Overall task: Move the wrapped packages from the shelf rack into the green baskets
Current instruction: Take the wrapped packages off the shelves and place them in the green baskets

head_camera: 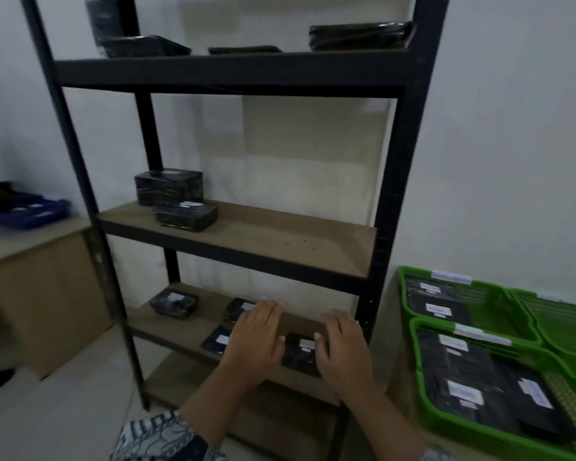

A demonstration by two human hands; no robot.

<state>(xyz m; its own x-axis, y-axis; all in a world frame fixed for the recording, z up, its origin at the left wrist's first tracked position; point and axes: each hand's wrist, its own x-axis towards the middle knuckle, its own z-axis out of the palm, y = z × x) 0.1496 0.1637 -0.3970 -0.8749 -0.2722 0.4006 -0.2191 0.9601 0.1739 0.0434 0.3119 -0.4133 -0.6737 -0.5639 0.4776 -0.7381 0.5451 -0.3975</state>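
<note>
**Q:** Head view. How are the hands posed?

**A:** Both forearms reach forward and down to the lower shelf [177, 327] of the black shelf rack [393, 194]. The left hand [256, 331] and the right hand [343, 347] lie palm-down with fingers straight and close together, curled round nothing. They flank one wrapped package [300, 354], with a thumb near each of its upper corners. Whether the thumbs touch it cannot be told. A patterned sleeve [160, 437] covers the left arm near the frame's bottom edge.

**Q:** How do the task's things look, and where are they?

**A:** Each is a flat black block in glossy film with a white label. Three further packages [173, 304] lie on the lower shelf to the left, one of them partly under the left hand. The middle-shelf pair [185, 214] sits at that shelf's left end, the taller block behind. The top-shelf packages [359, 34] are spread along the highest board. The basket packages [479, 377] fill the near green basket [418, 361] and the far green basket [402, 287]. A third green basket [566, 331] stands just beside those two.

**Q:** And the surface and the room?

**A:** The baskets rest on a tan surface [384, 361] right of the rack, against a white wall [512, 128]. At left a blue tray [27, 212] sits on a beige cabinet [30, 241].
</note>
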